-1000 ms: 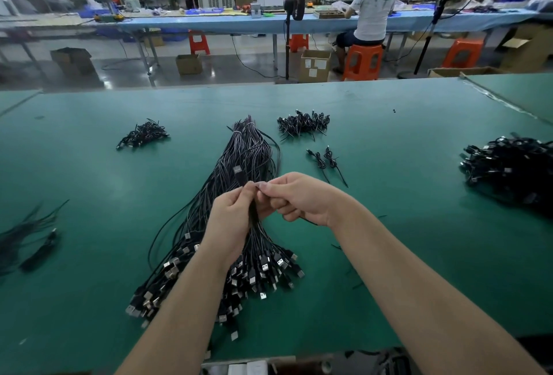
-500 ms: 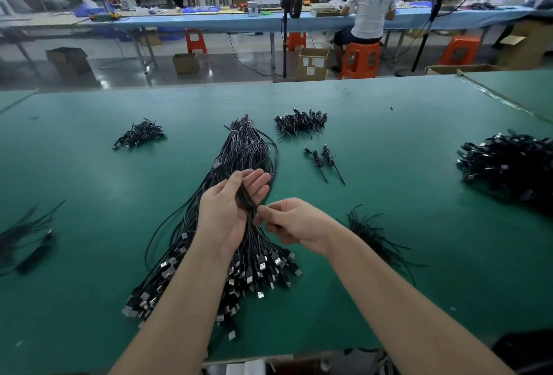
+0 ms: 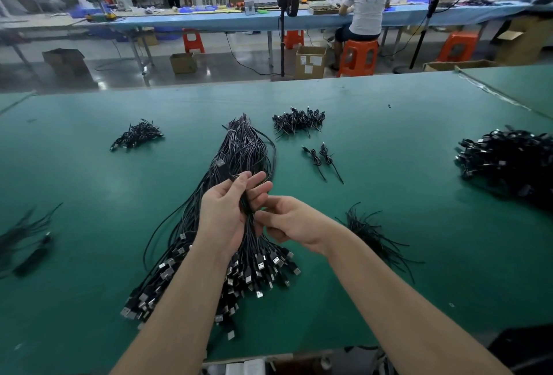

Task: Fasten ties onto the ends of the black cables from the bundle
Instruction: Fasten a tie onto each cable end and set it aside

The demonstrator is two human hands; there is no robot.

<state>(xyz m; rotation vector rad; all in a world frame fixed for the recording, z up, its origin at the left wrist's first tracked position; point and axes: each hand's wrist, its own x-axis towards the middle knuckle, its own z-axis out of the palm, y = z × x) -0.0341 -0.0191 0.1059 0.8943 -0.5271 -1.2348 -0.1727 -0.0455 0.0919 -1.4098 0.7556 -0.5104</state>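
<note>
Bundle lies mid-table, under my hands. Ties just right of it. Small piles behind: one left, one right. Big heap far right.

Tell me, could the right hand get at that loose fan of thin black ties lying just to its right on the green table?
Probably yes. The fan of thin black ties lies on bare green table just beside the right hand, nothing between them. But its fingers are now pinching the thin black cable coil held in the left hand.
</note>
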